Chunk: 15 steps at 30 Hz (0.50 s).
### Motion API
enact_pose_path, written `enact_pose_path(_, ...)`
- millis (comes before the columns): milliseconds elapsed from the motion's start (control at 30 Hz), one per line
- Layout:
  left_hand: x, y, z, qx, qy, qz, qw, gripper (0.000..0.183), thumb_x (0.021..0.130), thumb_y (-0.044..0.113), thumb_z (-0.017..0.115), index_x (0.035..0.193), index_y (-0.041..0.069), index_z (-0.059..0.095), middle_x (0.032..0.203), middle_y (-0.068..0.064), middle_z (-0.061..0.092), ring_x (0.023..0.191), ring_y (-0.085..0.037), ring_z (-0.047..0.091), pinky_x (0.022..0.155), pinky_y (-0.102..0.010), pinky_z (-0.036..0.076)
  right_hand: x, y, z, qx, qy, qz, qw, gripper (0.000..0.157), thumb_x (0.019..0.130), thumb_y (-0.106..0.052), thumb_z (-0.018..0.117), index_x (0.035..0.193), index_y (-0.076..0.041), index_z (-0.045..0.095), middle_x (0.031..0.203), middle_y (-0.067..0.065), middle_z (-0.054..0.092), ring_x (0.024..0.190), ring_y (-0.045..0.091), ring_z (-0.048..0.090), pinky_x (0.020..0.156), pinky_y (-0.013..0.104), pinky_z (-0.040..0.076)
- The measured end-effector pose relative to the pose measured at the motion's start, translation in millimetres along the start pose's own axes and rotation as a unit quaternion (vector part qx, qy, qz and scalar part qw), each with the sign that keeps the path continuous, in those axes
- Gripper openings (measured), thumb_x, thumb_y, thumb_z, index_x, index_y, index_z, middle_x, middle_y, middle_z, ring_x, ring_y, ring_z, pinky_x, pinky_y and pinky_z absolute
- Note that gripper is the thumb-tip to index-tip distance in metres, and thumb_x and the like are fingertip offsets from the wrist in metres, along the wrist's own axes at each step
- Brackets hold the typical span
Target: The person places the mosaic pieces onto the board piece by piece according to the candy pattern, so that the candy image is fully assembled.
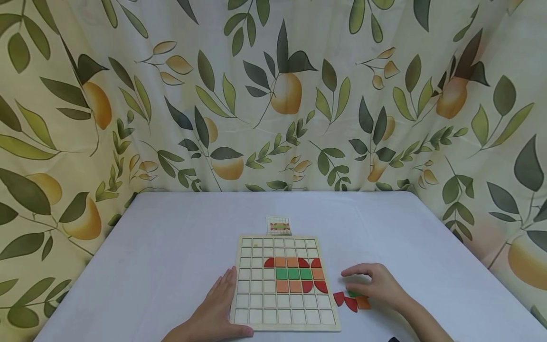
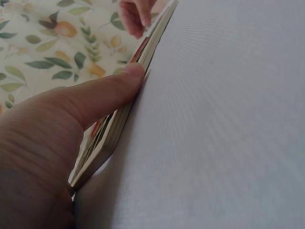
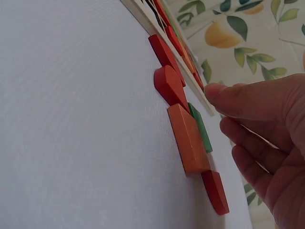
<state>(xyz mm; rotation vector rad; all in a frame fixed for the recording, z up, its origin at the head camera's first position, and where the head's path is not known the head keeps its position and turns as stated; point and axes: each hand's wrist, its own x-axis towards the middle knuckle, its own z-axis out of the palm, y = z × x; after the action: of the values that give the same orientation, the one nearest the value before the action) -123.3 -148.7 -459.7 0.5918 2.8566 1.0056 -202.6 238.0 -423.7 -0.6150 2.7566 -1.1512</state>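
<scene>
A wooden grid board lies on the table, bearing orange squares, green squares and red quarter-round pieces in its upper middle and right cells. My left hand rests along its left side with fingers straight and thumb at the near edge; in the left wrist view the thumb touches the board's edge. My right hand hovers right of the board, fingers loosely bent, nothing visible between them. Beneath it lie loose pieces: an orange square, a green square and red quarter-rounds, one partly hidden by the hand in the head view.
A small pattern card lies just beyond the board's far edge. White cloth covers the table, and a leaf-and-fruit print curtain hangs behind and at both sides. A small dark object shows at the near edge.
</scene>
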Motion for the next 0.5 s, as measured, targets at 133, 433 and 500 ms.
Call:
enact_pose_path(133,0.1,0.4,-0.2,0.006,-0.001,-0.001,1.0000,0.130,0.062,0.072,0.065,0.144,-0.006,0.003,0.151,-0.020,0.007,0.138,-0.030,0.003,0.106,-0.038,0.002,-4.2,4.0,-3.8,0.009,-0.013,0.002,1.000,0.022,0.075,-0.022,0.077,0.095,-0.014,0.072,0.094,-0.005,0.067,0.094,0.018,0.059,0.083,0.046,0.048)
enact_pose_path(433,-0.2,0.3,-0.7,0.011,0.001,0.001,0.9999,0.129,0.062,0.071,0.065,0.144,-0.007,0.004,0.151,-0.020,0.009,0.138,-0.030,0.003,0.105,-0.031,-0.001,-9.8,8.7,-6.1,0.021,-0.037,-0.019,0.999,0.022,0.076,-0.021,0.076,0.096,-0.011,0.072,0.094,-0.004,0.068,0.089,0.008,0.059,0.078,0.025,0.050)
enact_pose_path(500,0.0,0.0,-0.4,0.014,0.003,0.004,0.9999,0.129,0.062,0.071,0.065,0.144,-0.007,0.004,0.151,-0.020,0.009,0.138,-0.030,0.003,0.105,-0.031,0.000,-10.2,9.2,-5.9,0.021,-0.040,-0.023,0.999,0.022,0.076,-0.020,0.076,0.095,-0.011,0.072,0.094,-0.004,0.067,0.088,0.007,0.059,0.077,0.021,0.049)
